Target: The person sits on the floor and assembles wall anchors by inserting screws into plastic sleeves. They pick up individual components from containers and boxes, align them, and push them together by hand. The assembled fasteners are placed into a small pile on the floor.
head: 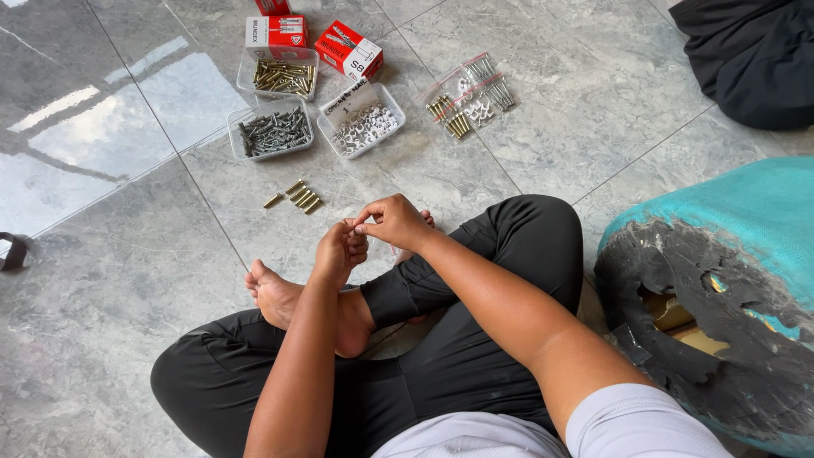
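I sit cross-legged on a grey marble floor. My left hand (pixel 339 252) and my right hand (pixel 394 222) meet above my knees, fingertips pinched together on a small item that is mostly hidden; I cannot tell what it is. Several brass screws (pixel 297 197) lie loose on the floor just beyond my hands. Farther out stand three clear trays: one with brass screws (pixel 280 76), one with dark grey screws (pixel 272 131), one with small white clips (pixel 363 125).
A clear bag of screws and clips (pixel 471 93) lies to the right of the trays. Red and white small boxes (pixel 348 49) sit behind them. A torn teal cushion (pixel 721 280) is at my right. Dark cloth (pixel 755 51) lies top right.
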